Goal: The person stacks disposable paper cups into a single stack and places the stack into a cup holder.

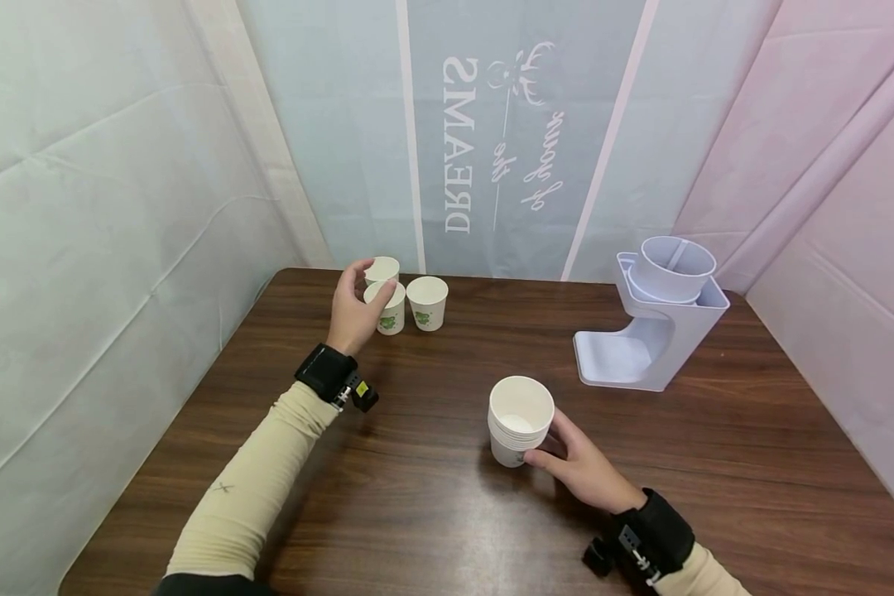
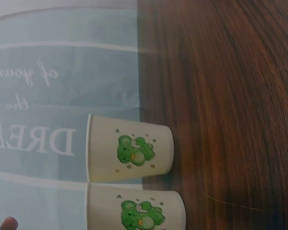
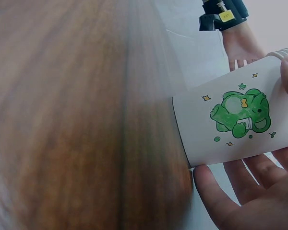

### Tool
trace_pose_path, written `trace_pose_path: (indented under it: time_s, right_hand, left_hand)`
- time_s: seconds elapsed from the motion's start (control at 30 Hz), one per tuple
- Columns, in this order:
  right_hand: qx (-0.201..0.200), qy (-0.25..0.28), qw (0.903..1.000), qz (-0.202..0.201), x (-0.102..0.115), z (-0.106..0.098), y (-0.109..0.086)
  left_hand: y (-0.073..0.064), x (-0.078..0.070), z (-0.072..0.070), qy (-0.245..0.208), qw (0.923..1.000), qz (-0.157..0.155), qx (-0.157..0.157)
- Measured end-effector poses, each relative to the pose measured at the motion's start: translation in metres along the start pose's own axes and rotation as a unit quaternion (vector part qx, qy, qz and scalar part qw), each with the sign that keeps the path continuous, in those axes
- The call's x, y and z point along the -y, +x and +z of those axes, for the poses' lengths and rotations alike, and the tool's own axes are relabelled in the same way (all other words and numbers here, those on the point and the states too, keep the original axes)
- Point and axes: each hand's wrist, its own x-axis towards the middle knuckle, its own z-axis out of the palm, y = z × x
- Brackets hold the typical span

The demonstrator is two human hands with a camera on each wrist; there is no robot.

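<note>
Three white paper cups with green bear prints stand close together at the table's far left: a front left cup [image 1: 391,319], a right cup [image 1: 428,306] and a back left cup [image 1: 382,269]. My left hand [image 1: 358,310] is at the two left cups, thumb and fingers spread, the thumb overlapping the front one. Its fingertips [image 2: 9,223] show at the lower left of the left wrist view, apart from the cups there. My right hand [image 1: 584,468] holds a stack of paper cups [image 1: 517,418] upright near the table's middle, thumb on one side and fingers on the other.
A pale plastic stand [image 1: 678,339] with a round funnel-like cup [image 1: 673,269] in its top stands at the right rear of the brown wooden table [image 1: 417,513]. Fabric curtains [image 1: 521,124] rise behind the table and at both sides.
</note>
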Motion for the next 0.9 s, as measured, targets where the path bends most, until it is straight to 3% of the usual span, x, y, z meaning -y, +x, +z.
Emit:
trace_pose_path:
  time_s: [0.23,0.5,0.9]
  right_hand:
    - [0.0,0.005,1.0,-0.002,0.0,0.0,0.0]
    - [-0.002,0.003,1.0,-0.002,0.0,0.0,0.0]
    - [0.001,0.002,1.0,-0.003,0.0,-0.001,0.0]
  left_hand:
    - [0.003,0.014,-0.003,0.039,0.9985,-0.034,0.021]
    - [0.007,0.032,-0.001,0.036,0.9948,-0.079,0.053]
    - [0.007,0.056,0.006,0.05,0.9932,-0.08,0.068]
